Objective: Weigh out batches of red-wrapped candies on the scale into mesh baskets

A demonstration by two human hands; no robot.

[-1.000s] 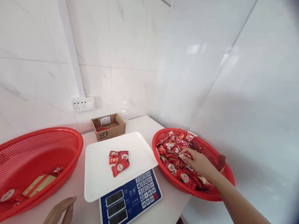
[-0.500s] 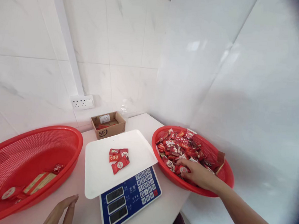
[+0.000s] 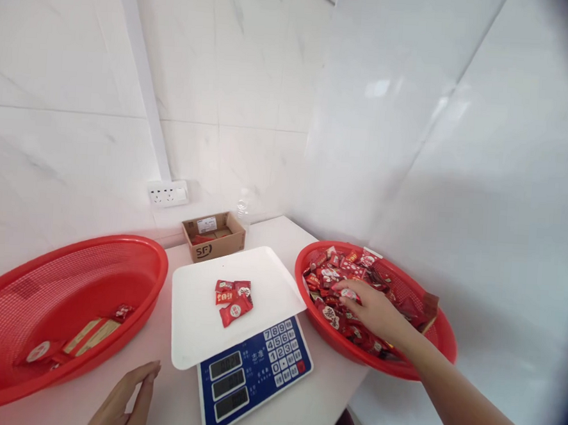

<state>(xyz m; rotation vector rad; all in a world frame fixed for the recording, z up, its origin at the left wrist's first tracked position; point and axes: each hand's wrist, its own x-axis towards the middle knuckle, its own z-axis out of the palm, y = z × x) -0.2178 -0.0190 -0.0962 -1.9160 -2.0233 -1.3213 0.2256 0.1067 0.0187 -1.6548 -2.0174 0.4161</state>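
- Grip: right hand [image 3: 378, 313] closed on a wrapped sweet [image 3: 349, 294], right of the scale [image 3: 256, 376]; left hand [image 3: 126, 396] narrow, left of it.
- Left basket [image 3: 101, 288]: left of the scale.
- Right basket [image 3: 447, 351]: right of it.
- Carton [image 3: 220, 244]: behind it.
- Red packets [image 3: 235, 311]: on its pan.

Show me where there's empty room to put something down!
The white tray is bare left of its red sweets. The table is bare between the cardboard box and right basket. That basket looks crowded: a sweet heap, plus the right hand.
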